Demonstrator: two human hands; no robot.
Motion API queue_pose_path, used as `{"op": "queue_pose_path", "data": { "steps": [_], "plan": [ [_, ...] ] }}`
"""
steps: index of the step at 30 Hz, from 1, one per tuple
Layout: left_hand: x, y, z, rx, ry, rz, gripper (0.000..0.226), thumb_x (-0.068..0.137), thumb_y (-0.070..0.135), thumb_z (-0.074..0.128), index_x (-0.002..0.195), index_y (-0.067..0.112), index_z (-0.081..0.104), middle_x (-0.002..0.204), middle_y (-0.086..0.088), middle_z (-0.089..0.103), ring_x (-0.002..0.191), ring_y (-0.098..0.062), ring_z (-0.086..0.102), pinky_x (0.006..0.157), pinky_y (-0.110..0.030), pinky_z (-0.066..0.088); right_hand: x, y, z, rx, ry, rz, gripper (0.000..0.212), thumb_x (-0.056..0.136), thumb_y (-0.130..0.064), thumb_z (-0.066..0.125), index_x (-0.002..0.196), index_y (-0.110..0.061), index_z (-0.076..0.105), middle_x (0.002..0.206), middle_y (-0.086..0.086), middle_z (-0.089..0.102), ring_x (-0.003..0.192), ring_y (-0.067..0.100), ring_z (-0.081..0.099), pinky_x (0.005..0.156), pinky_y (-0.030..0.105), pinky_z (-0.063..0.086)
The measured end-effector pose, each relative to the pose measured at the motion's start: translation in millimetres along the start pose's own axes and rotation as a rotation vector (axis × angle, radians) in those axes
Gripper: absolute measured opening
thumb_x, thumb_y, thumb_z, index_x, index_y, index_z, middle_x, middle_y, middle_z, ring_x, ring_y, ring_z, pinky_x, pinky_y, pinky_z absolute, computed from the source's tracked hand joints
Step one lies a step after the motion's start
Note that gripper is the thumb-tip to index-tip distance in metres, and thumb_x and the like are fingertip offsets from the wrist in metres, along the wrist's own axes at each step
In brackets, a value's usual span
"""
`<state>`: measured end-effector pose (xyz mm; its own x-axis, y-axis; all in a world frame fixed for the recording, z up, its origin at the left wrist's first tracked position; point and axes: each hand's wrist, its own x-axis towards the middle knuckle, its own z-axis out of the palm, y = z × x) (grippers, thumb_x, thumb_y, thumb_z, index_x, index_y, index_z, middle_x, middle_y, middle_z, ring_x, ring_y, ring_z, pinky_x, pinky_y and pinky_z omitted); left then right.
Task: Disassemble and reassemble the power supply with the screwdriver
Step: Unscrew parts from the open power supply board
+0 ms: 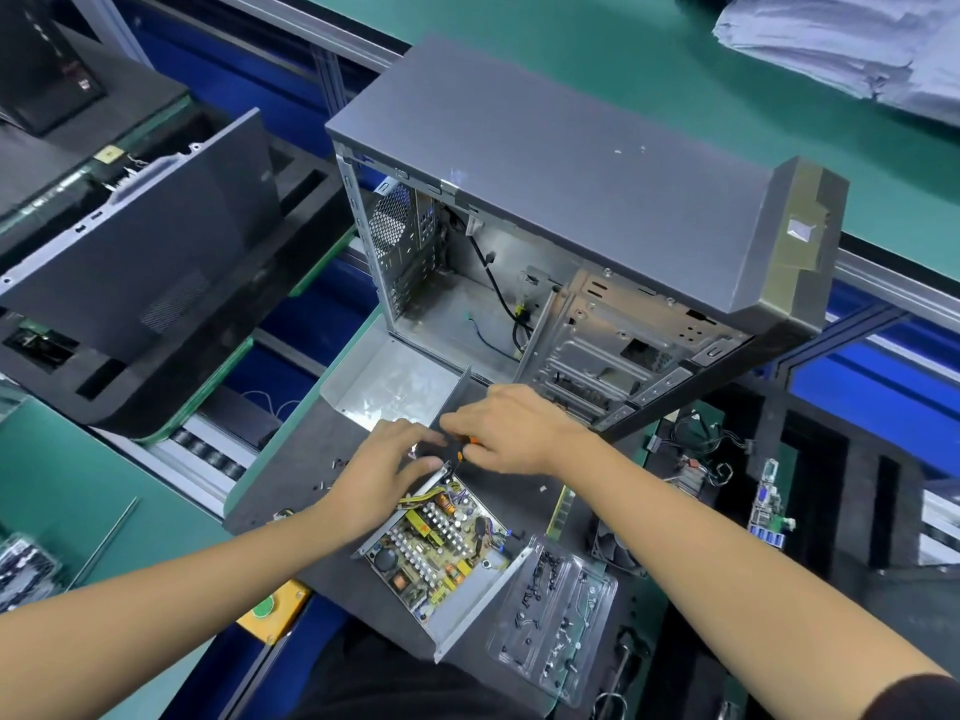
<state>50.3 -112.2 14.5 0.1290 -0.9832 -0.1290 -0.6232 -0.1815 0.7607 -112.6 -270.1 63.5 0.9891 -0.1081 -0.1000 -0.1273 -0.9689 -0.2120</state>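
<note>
The open power supply (441,553) lies on the dark mat with its circuit board and coils exposed. Its removed metal cover (384,387) sits just beyond, in front of the computer case. My right hand (509,428) grips a screwdriver with an orange and black handle (462,452), its tip down at the far corner of the power supply. My left hand (389,465) rests with curled fingers on that same far corner, beside the screwdriver. Whether it pinches anything is hidden.
An empty computer case (571,241) stands open behind the hands. A clear plastic tray (556,615) holding several screws lies right of the power supply. Loose screws (332,472) dot the mat at left. A fan, cables and boards lie at right; a black panel (140,262) at left.
</note>
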Motion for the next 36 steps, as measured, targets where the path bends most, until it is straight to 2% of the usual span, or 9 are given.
{"op": "queue_pose_path", "data": {
  "steps": [4, 7, 9, 11, 15, 21, 27, 32, 36],
  "plan": [
    [22, 3, 2, 0.073, -0.027, 0.004, 0.02, 0.092, 0.032, 0.072, 0.107, 0.02, 0.072, 0.096, 0.005, 0.07, 0.099, -0.02, 0.053, 0.094, -0.039, 0.041, 6, -3, -5, 0.025, -0.05, -0.018, 0.021, 0.091, -0.034, 0.035, 0.103, -0.028, 0.051, 0.087, -0.008, 0.069, 0.07, 0.022, 0.059, 0.077, 0.036, 0.044],
    [35, 1, 4, 0.108, -0.055, 0.018, 0.016, 0.09, 0.03, 0.075, 0.1, 0.018, 0.074, 0.094, 0.003, 0.071, 0.102, -0.021, 0.051, 0.092, -0.034, 0.04, 10, -4, -12, 0.054, -0.047, -0.037, 0.022, 0.089, -0.043, 0.027, 0.098, -0.033, 0.044, 0.082, -0.006, 0.069, 0.064, 0.021, 0.052, 0.074, 0.035, 0.043],
    [38, -3, 3, 0.087, -0.084, 0.023, 0.015, 0.085, 0.031, 0.078, 0.096, 0.022, 0.074, 0.099, 0.008, 0.07, 0.107, -0.015, 0.047, 0.093, -0.029, 0.04, 11, 1, -12, 0.067, -0.057, -0.032, 0.006, 0.092, -0.039, 0.041, 0.094, -0.035, 0.037, 0.073, -0.005, 0.064, 0.06, 0.021, 0.046, 0.068, 0.035, 0.042],
    [40, -7, 1, 0.061, -0.126, 0.013, 0.024, 0.078, 0.035, 0.083, 0.098, 0.025, 0.074, 0.102, 0.011, 0.064, 0.11, -0.01, 0.04, 0.091, -0.023, 0.036, 14, 0, -10, 0.017, -0.087, -0.011, 0.017, 0.09, -0.035, 0.052, 0.101, -0.027, 0.041, 0.064, -0.005, 0.052, 0.06, 0.026, 0.051, 0.059, 0.035, 0.04],
    [40, -10, 7, 0.202, -0.09, 0.017, 0.033, 0.073, 0.048, 0.083, 0.093, 0.023, 0.076, 0.094, 0.011, 0.049, 0.104, -0.006, 0.023, 0.1, -0.03, 0.016, 24, -6, -6, -0.011, -0.126, 0.056, 0.044, 0.09, -0.036, 0.052, 0.131, -0.022, 0.041, 0.061, -0.008, 0.037, 0.062, 0.03, 0.052, 0.053, 0.035, 0.029],
    [37, -12, 9, 0.295, -0.107, 0.028, 0.038, 0.08, 0.059, 0.068, 0.086, 0.022, 0.072, 0.093, 0.013, 0.059, 0.113, -0.013, 0.032, 0.106, -0.037, 0.008, 31, -3, -14, 0.007, -0.172, 0.019, 0.048, 0.082, -0.031, 0.058, 0.121, -0.034, 0.031, 0.06, -0.007, 0.035, 0.055, 0.026, 0.041, 0.046, 0.03, 0.018],
    [37, -11, 10, 0.263, -0.093, 0.014, 0.032, 0.079, 0.061, 0.072, 0.088, 0.033, 0.061, 0.091, 0.021, 0.045, 0.104, -0.001, 0.023, 0.104, -0.036, 0.01, 28, 0, -13, -0.167, -0.145, -0.01, 0.033, 0.09, -0.043, 0.05, 0.118, -0.026, 0.052, 0.061, 0.001, 0.046, 0.052, 0.028, 0.044, 0.046, 0.03, 0.015],
    [33, -10, 14, 0.345, 0.001, 0.099, 0.022, 0.081, 0.052, 0.076, 0.078, 0.035, 0.062, 0.09, 0.016, 0.061, 0.113, -0.006, 0.036, 0.098, -0.03, 0.005, 22, -6, -14, -0.187, -0.14, -0.059, 0.033, 0.09, -0.05, 0.047, 0.112, -0.026, 0.048, 0.069, 0.001, 0.059, 0.061, 0.029, 0.059, 0.046, 0.029, 0.015],
    [28, -12, 15, 0.303, 0.106, 0.204, 0.027, 0.074, 0.05, 0.082, 0.096, 0.035, 0.076, 0.088, 0.018, 0.059, 0.114, -0.006, 0.035, 0.095, -0.026, 0.005, 19, -6, -22, -0.167, -0.18, -0.176, 0.033, 0.089, -0.03, 0.053, 0.121, -0.028, 0.044, 0.092, -0.001, 0.067, 0.071, 0.03, 0.064, 0.051, 0.031, 0.03]
  ]
}}
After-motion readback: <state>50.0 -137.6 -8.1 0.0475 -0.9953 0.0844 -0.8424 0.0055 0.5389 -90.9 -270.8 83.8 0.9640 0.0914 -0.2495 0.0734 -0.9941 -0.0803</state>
